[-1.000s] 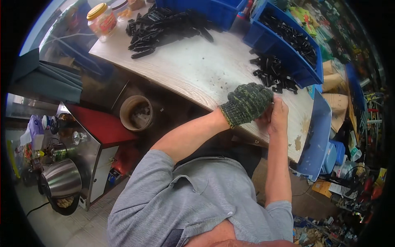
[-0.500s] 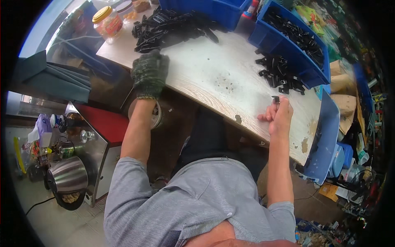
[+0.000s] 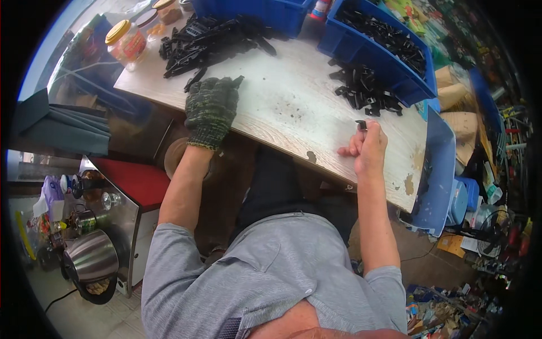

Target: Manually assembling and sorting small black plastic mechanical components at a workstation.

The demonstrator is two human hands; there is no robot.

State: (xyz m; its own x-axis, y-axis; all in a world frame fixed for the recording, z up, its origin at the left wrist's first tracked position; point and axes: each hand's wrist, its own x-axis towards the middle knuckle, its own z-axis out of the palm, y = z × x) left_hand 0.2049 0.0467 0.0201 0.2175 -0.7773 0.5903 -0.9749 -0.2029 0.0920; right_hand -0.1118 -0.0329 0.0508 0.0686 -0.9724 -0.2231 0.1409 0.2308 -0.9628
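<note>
My left hand, in a dark green knitted glove, is over the table's near left edge. Its thumb stands apart from the fingers. At the fingertips lies a long black plastic strip, apparently touched but not gripped, in front of a pile of similar black plastic pieces. Bare, my right hand pinches a small black plastic clip between thumb and forefinger, just above the tabletop. Beyond it lies a heap of small black clips, against a blue bin.
The worn white table has a blue bin full of black parts at back right and another blue bin behind the pile. Plastic jars stand at the far left corner. A blue-grey tub is beside the right edge.
My left hand has come further over the table, its thumb now spread out to the right. My right hand still holds the clip. The whole view has shifted slightly.
</note>
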